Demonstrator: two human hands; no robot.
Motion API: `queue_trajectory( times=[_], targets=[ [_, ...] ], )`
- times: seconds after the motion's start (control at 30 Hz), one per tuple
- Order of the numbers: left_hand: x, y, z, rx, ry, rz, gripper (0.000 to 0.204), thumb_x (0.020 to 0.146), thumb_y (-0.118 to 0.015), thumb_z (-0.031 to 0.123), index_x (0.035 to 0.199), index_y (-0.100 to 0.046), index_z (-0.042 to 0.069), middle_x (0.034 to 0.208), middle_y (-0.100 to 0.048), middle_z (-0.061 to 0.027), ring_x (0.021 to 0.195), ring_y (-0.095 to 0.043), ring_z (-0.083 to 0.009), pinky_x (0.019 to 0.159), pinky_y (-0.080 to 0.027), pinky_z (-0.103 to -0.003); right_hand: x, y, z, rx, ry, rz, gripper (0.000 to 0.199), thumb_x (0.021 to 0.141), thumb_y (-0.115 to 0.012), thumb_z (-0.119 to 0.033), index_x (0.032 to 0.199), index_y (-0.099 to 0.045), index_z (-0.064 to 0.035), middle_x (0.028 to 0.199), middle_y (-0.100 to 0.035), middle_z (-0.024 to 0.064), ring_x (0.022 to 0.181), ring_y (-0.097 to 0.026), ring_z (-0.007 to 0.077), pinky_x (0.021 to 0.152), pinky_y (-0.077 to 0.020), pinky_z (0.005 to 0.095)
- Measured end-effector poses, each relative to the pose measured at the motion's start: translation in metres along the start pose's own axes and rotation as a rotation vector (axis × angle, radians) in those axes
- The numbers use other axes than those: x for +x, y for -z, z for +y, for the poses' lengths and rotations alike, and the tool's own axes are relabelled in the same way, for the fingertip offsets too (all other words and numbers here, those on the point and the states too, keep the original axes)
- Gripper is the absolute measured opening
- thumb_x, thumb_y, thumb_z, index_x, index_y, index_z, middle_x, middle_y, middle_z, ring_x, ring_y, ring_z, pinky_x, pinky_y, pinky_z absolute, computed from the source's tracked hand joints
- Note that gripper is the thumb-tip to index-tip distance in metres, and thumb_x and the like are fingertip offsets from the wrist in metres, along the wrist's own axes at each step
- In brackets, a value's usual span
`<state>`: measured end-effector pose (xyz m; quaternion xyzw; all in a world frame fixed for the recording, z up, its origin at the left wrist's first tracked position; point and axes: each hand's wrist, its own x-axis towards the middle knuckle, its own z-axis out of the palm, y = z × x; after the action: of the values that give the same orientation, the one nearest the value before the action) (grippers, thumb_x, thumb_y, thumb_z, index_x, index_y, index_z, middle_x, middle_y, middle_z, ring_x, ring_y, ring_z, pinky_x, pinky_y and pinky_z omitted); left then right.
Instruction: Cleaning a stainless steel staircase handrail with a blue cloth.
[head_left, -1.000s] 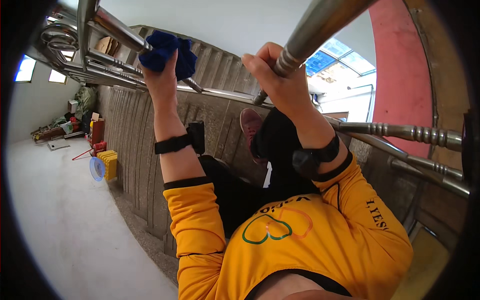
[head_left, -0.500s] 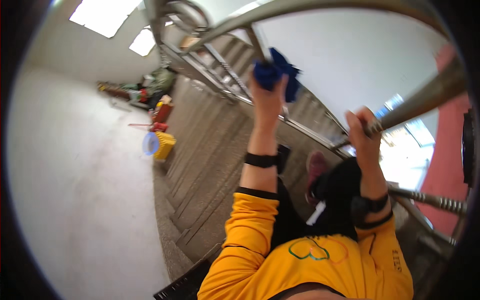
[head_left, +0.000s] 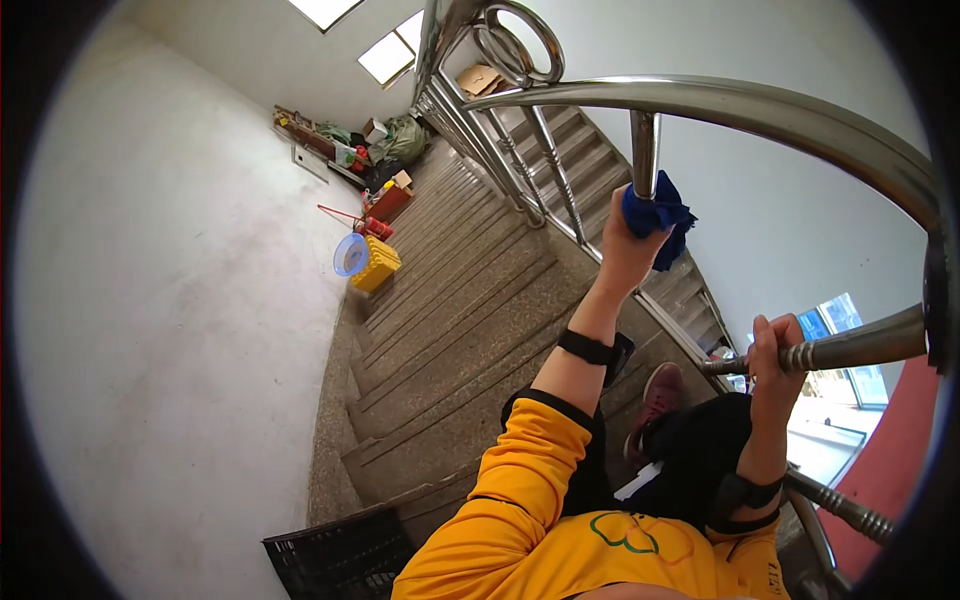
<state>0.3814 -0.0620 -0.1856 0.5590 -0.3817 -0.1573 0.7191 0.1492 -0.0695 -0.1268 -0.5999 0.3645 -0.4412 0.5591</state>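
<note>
A blue cloth (head_left: 660, 215) is wrapped around an upright metal baluster (head_left: 646, 150) of the stair railing. My left hand (head_left: 630, 245) grips the cloth against this post, just below the curved handrail (head_left: 740, 92). Farther right, my right hand (head_left: 775, 355) is closed around another baluster (head_left: 860, 340) with ringed grooves, holding no cloth. Both forearms wear black bands, and my sleeves are orange. Part of the left fingers is hidden behind the cloth.
Stone steps (head_left: 470, 370) run down and away to the left. Along the wall stand a yellow bucket-like container (head_left: 377, 265), a blue basin (head_left: 350, 254), a red fire extinguisher (head_left: 376, 228) and piled bags (head_left: 400, 140). A black crate (head_left: 340, 555) sits at lower left.
The view has shifted, so railing and hands appear farther right. My left hand stays closed on the cloth around the post, and my right hand keeps its hold on the other baluster.
</note>
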Motion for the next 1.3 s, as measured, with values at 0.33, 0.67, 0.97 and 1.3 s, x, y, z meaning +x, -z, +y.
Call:
queue_trajectory(
  times=[0.33,0.67,0.97,1.3],
  targets=[
    [0.002,-0.012,0.039,-0.147,0.035,0.071,0.054,0.075,-0.068,-0.001,0.122,-0.042,0.004,0.104,-0.058,-0.0057,0.093,-0.056,-0.0124,0.083,-0.046,-0.027,0.0,0.005,0.003,-0.018,0.019,-0.05,0.025,0.088,-0.059,-0.012,0.071,-0.041,-0.0104,0.053,-0.038,-0.004,0.046,-0.036,0.0033,0.044,-0.0287,0.0195],
    [0.0,-0.004,0.017,0.052,0.005,0.031,0.054,0.074,-0.07,0.002,0.12,-0.043,0.007,0.101,-0.058,-0.0069,0.093,-0.055,-0.0142,0.083,-0.046,-0.029,0.0,0.005,0.003,-0.044,0.037,-0.057,0.025,0.088,-0.06,-0.012,0.071,-0.042,-0.0109,0.053,-0.039,-0.0043,0.046,-0.037,0.0033,0.044,-0.0291,0.0187],
    [-0.005,-0.004,-0.001,0.065,0.052,0.062,0.054,0.073,-0.072,0.004,0.119,-0.044,0.007,0.101,-0.059,-0.0077,0.092,-0.057,-0.0171,0.081,-0.046,-0.03,0.002,0.004,0.005,-0.008,0.056,-0.047,0.026,0.088,-0.061,-0.013,0.071,-0.041,-0.0107,0.053,-0.038,-0.0042,0.045,-0.037,0.0032,0.044,-0.0303,0.0188],
    [0.001,-0.008,0.04,-0.102,0.114,0.032,0.054,0.075,-0.07,0.004,0.122,-0.044,0.004,0.105,-0.059,-0.0071,0.095,-0.058,-0.0153,0.084,-0.047,-0.029,0.0,0.006,0.006,-0.025,0.033,-0.041,0.026,0.088,-0.061,-0.014,0.071,-0.041,-0.0108,0.054,-0.038,-0.0041,0.045,-0.037,0.0034,0.043,-0.0296,0.0187]
  ],
)
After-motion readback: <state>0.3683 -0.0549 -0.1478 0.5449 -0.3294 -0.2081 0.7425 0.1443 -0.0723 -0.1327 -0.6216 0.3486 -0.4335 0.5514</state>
